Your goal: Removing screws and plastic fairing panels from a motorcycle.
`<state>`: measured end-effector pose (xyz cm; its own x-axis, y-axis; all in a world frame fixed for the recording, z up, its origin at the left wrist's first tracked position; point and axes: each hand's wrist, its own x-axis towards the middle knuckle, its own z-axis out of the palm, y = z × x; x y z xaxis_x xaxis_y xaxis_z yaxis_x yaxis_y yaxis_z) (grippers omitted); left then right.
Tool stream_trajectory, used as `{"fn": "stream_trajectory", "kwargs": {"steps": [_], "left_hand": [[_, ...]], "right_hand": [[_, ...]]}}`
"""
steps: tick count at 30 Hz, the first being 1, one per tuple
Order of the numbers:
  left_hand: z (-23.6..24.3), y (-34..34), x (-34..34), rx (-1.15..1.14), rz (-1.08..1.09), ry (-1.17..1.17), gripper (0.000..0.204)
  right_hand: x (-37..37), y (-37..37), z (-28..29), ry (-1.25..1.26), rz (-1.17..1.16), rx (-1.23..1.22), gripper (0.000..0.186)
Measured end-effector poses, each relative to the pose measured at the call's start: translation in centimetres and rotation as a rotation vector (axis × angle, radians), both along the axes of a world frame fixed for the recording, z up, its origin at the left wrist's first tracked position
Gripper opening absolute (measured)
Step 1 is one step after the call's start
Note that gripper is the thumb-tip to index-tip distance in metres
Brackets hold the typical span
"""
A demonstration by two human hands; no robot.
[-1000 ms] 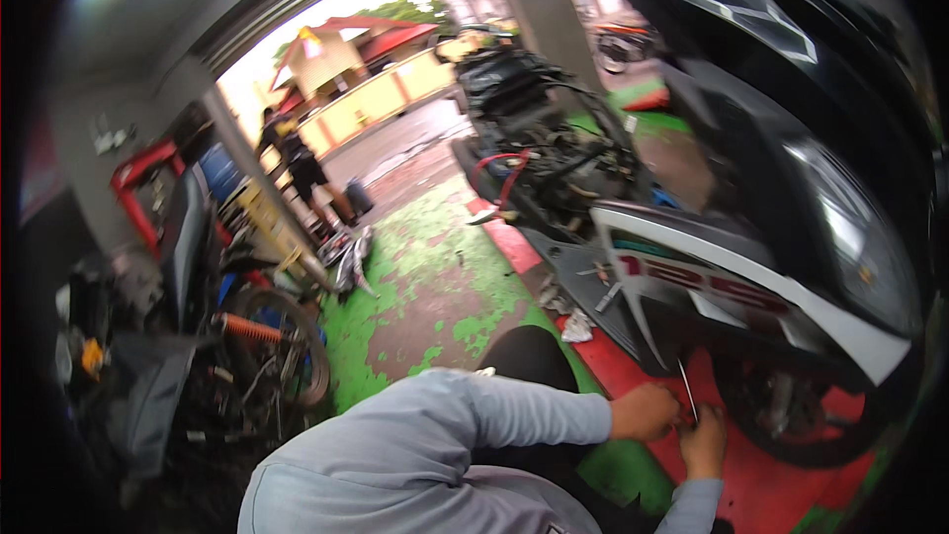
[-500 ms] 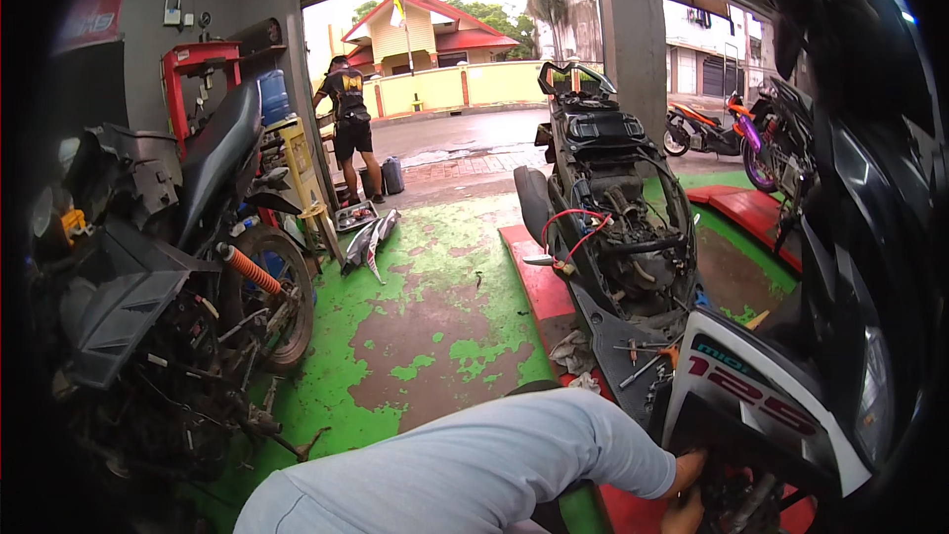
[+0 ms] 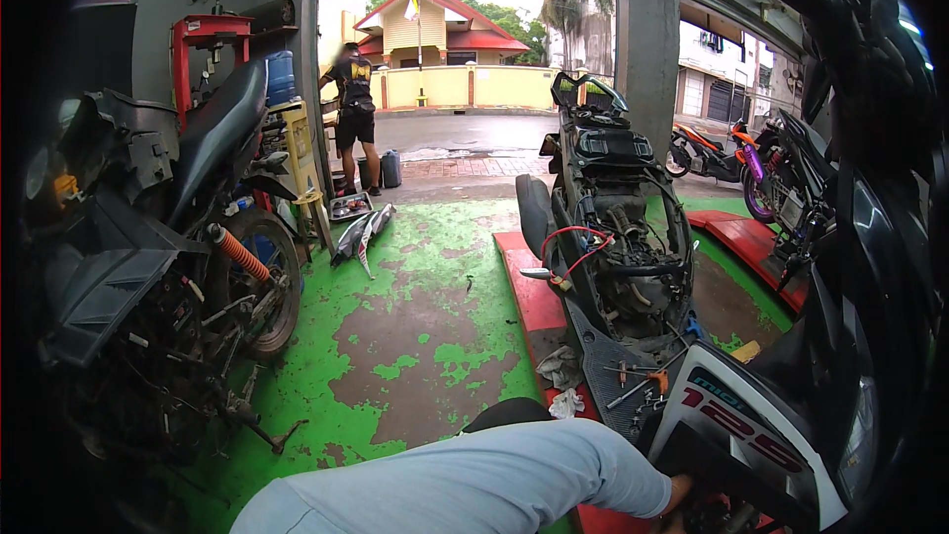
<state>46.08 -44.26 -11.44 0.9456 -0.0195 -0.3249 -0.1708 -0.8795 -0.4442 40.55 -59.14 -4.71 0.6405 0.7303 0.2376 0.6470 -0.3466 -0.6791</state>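
Observation:
A light-blue sleeve crosses the bottom of the view, and my left hand reaches from it in under a white and black scooter front panel. Its fingers are hidden behind the panel's dark lower edge, so what they touch does not show. Below it, at the very bottom edge, a sliver of skin may be my right hand; its fingers cannot be seen. Dark mechanical parts lie in shadow just right of the hand. Left of the panel, small tools rest on the footboard of a stripped scooter.
The stripped scooter frame stands ahead on a red lift, with crumpled rags beside it. Another motorcycle fills the left side. Black scooter bodywork looms close on the right. A person stands by the doorway.
The view has shifted slightly, and the front panel sits lower. My left hand shows less behind the panel; the second hand, visible below it before, has almost dropped out of view.

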Motion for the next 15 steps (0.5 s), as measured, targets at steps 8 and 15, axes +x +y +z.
{"fn": "stream_trajectory", "kwargs": {"steps": [8, 15], "left_hand": [[-0.9, 0.4, 0.6, -0.019, 0.019, -0.012, 0.05], [-1.9, 0.6, 1.3, -0.038, 0.02, -0.022, 0.05]], "right_hand": [[-1.0, -0.1, 1.2, -0.013, 0.023, -0.039, 0.03], [-0.7, 0.0, 1.8, -0.103, -0.058, -0.114, 0.03]]}}
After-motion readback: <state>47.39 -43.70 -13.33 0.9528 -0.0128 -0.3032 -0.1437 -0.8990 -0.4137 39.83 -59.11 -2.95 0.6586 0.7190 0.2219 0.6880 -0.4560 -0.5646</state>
